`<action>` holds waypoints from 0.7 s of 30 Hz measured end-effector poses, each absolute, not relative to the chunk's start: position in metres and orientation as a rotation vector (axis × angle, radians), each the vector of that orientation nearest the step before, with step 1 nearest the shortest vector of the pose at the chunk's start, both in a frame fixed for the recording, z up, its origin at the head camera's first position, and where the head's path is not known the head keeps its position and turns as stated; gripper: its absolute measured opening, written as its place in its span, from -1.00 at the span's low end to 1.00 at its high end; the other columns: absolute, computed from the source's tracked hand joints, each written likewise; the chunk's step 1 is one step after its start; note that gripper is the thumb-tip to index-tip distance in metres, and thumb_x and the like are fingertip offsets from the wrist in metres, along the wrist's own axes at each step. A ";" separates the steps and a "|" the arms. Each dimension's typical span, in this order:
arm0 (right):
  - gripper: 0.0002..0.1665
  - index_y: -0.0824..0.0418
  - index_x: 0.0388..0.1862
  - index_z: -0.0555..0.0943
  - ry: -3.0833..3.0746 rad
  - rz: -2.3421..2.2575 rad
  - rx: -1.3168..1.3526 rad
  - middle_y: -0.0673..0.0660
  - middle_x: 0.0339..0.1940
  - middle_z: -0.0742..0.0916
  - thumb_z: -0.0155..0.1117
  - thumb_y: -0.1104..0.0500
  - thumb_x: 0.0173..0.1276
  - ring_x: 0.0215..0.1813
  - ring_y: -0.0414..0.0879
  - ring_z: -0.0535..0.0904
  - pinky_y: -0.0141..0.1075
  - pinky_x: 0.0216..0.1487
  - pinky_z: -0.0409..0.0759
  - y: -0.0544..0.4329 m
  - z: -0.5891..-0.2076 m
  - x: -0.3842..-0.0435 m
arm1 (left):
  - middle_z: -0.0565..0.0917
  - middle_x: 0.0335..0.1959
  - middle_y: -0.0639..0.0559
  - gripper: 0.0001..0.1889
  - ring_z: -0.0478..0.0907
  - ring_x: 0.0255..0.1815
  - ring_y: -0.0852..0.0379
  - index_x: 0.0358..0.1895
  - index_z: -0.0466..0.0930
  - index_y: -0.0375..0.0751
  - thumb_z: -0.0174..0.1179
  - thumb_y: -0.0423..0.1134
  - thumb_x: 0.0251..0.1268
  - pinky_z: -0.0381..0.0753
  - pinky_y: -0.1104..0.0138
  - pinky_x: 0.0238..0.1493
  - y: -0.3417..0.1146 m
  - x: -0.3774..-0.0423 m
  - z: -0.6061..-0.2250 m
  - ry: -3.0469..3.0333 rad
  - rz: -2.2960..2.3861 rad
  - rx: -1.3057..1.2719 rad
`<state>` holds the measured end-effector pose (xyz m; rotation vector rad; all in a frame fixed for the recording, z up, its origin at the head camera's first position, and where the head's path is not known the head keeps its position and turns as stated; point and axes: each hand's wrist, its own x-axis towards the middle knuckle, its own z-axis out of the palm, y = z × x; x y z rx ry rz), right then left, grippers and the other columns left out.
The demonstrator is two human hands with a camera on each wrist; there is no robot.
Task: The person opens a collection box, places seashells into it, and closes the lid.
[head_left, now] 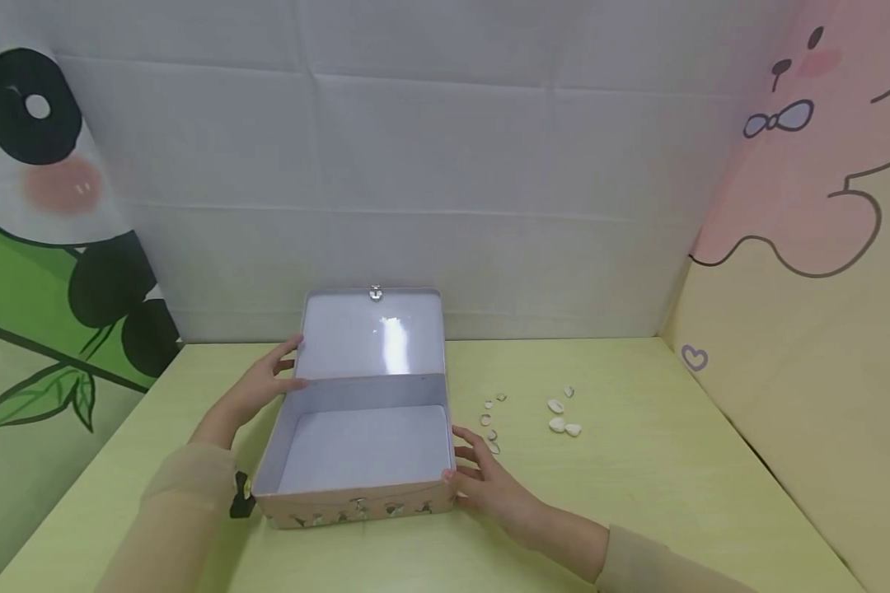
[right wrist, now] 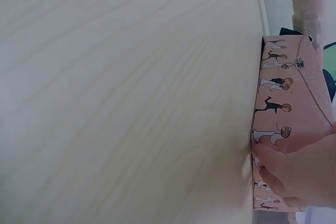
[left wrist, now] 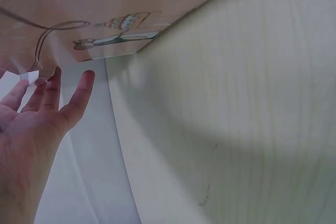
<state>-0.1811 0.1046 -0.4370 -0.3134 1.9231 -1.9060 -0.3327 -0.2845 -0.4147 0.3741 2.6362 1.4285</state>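
Observation:
A pink tin box point(head_left: 326, 509) with figures printed on its sides stands on the table, its lid point(head_left: 341, 333) raised and tilted back. The inside is pale and bare, and a metal catch point(head_left: 375, 293) tops the lid's edge. My left hand point(head_left: 255, 391) touches the box's left side, fingertips at the lid's edge and thumb near the hinge line. In the left wrist view its fingers point(left wrist: 81, 95) are spread just under the printed side. My right hand point(head_left: 500, 492) rests against the right wall, thumb at the front corner. The right wrist view shows its fingers along the printed front edge.
Right of the box lie several small ring-like pieces point(head_left: 485, 420) and several white shell-like pieces point(head_left: 557, 424). Beside the box's left front corner is a small black object point(head_left: 242, 504). A white cloth point(head_left: 430, 165) hangs behind the table point(head_left: 638, 494), with printed panels at both sides.

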 end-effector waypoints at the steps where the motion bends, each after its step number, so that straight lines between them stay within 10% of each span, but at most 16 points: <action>1: -0.19 -0.03 0.50 -0.02 1.924 -1.906 -0.314 0.31 0.43 0.19 0.15 0.10 0.39 0.41 0.25 0.20 0.09 0.22 0.41 0.105 -0.437 -0.181 | -0.10 0.50 -0.32 -0.07 0.01 0.43 -0.38 0.52 -0.19 -0.08 0.25 -0.15 0.22 0.14 -0.25 0.28 -0.285 -0.333 -0.416 2.635 1.426 0.367; 21: -0.18 -0.02 0.49 -0.02 1.892 -1.925 -0.309 0.29 0.41 0.22 0.17 0.11 0.38 0.40 0.22 0.22 0.08 0.21 0.43 0.105 -0.438 -0.180 | -0.10 0.50 -0.33 -0.20 -0.03 0.43 -0.39 0.52 -0.15 -0.08 0.09 -0.05 0.34 0.15 -0.25 0.27 -0.286 -0.331 -0.431 2.572 1.453 0.313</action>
